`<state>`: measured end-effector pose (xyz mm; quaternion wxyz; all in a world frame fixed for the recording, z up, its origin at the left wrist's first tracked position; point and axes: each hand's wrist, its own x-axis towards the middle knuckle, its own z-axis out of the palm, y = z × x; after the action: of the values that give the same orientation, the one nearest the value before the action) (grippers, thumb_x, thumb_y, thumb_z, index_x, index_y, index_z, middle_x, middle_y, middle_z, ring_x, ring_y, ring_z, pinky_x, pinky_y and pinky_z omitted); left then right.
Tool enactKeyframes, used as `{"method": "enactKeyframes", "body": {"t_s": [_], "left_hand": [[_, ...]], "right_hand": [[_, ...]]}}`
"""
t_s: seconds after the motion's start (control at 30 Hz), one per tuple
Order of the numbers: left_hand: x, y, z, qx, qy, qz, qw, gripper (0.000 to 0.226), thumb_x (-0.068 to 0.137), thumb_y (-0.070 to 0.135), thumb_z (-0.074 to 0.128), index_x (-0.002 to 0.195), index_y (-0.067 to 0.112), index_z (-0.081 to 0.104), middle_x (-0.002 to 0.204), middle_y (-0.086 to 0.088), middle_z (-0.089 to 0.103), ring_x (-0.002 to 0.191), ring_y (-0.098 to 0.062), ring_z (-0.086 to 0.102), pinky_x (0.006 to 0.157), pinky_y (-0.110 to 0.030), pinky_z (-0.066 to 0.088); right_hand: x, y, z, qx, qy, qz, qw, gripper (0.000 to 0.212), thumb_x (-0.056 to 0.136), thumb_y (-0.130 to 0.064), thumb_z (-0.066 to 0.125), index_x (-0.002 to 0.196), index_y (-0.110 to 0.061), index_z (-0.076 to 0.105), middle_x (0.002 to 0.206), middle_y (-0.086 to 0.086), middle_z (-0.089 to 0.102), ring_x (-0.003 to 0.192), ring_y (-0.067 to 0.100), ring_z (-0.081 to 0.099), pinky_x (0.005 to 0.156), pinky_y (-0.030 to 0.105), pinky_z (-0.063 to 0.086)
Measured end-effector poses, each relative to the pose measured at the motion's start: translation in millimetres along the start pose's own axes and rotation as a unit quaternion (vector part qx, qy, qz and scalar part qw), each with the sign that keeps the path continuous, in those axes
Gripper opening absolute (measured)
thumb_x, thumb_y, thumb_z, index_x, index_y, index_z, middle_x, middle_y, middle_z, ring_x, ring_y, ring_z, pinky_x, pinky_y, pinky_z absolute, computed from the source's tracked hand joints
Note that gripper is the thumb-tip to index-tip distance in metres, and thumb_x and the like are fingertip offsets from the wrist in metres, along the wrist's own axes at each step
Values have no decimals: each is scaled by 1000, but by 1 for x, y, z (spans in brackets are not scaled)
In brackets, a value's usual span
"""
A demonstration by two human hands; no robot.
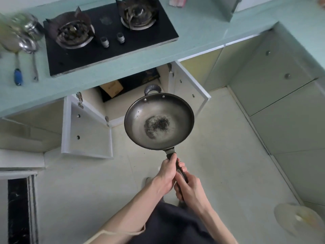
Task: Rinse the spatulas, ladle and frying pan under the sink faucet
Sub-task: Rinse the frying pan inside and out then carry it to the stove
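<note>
Dark steel frying pan (159, 121) sticks straight out ahead of the grip, held level over the floor. Both hands clamp the handle, left hand (166, 175) nearer the bowl, right hand (189, 188) behind. No sink in view.

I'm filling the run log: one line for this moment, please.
hands: left and right grip pan handle | frying pan: held over floor, dark residue inside | utensils: on counter
</note>
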<state>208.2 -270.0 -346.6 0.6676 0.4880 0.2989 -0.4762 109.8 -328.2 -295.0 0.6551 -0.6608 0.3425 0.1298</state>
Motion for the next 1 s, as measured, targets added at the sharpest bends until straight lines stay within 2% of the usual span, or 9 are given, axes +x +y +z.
{"method": "enactKeyframes", "body": {"t_s": [0.17, 0.3, 0.43, 0.57, 0.67, 0.8, 0.87, 0.93, 1.0], "left_hand": [[-22, -34, 53, 22, -14, 36, 999, 32, 111, 31, 40, 84, 14, 36, 64, -2, 42, 54, -20, 44, 56, -29, 43], [-34, -51, 99, 57, -24, 60, 996, 28, 111, 30, 39, 88, 14, 36, 65, -2, 42, 54, -19, 44, 56, -28, 43], [-35, -69, 141, 77, -37, 82, 993, 26, 110, 30, 40, 91, 13, 38, 65, -2, 43, 55, -20, 43, 57, -31, 41], [-30, -87, 180, 109, -63, 92, 988, 27, 110, 33, 41, 92, 13, 39, 65, -2, 43, 55, -20, 43, 61, -32, 40], [-26, -92, 212, 121, -78, 83, 986, 28, 110, 32, 41, 91, 13, 39, 64, -2, 42, 53, -20, 42, 57, -30, 39], [-15, -92, 263, 173, -106, 81, 976, 26, 110, 30, 41, 93, 11, 40, 63, -2, 43, 52, -19, 42, 55, -29, 40], [-3, -91, 291, 192, -121, 76, 971, 26, 110, 30, 42, 93, 11, 40, 63, -2, 42, 51, -19, 41, 53, -28, 41], [11, -89, 321, 213, -141, 74, 964, 26, 110, 31, 42, 93, 11, 40, 62, -1, 43, 50, -18, 42, 54, -29, 41], [27, -88, 354, 239, -154, 74, 956, 25, 110, 31, 42, 94, 11, 41, 62, -2, 44, 49, -18, 43, 55, -30, 42]], "right_hand": [[-33, 9, -55, 21, 10, -25, 999, 24, 104, -26, 50, 82, -19, 55, 54, 3, 49, 50, 20, 39, 53, 35, 35], [-47, 17, -97, 45, 27, -45, 998, 15, 105, -25, 51, 92, -24, 60, 56, 2, 50, 51, 20, 38, 50, 30, 32], [-54, 26, -135, 49, 48, -87, 994, 14, 106, -25, 51, 102, -26, 64, 53, 6, 51, 49, 21, 39, 51, 32, 35], [-62, 35, -171, 72, 92, -105, 988, 23, 107, -18, 48, 120, -31, 62, 49, -5, 49, 45, 14, 39, 50, 25, 38], [-55, 43, -193, 80, 138, -110, 981, 29, 107, -23, 51, 130, -36, 62, 52, -13, 52, 50, 5, 44, 56, 19, 39], [-39, 46, -227, 141, 170, -104, 970, 30, 107, -34, 50, 133, -29, 64, 58, -14, 56, 52, 6, 47, 56, 21, 39], [-28, 42, -248, 169, 199, -112, 959, 27, 109, -27, 48, 130, -30, 65, 56, -13, 55, 51, 7, 45, 55, 21, 39], [-13, 40, -271, 189, 233, -123, 946, 30, 109, -19, 48, 129, -33, 65, 60, -18, 61, 56, 0, 52, 60, 16, 42], [3, 37, -298, 194, 268, -118, 936, 31, 108, -19, 51, 130, -32, 67, 78, -23, 73, 76, -7, 63, 72, 12, 46]]}}
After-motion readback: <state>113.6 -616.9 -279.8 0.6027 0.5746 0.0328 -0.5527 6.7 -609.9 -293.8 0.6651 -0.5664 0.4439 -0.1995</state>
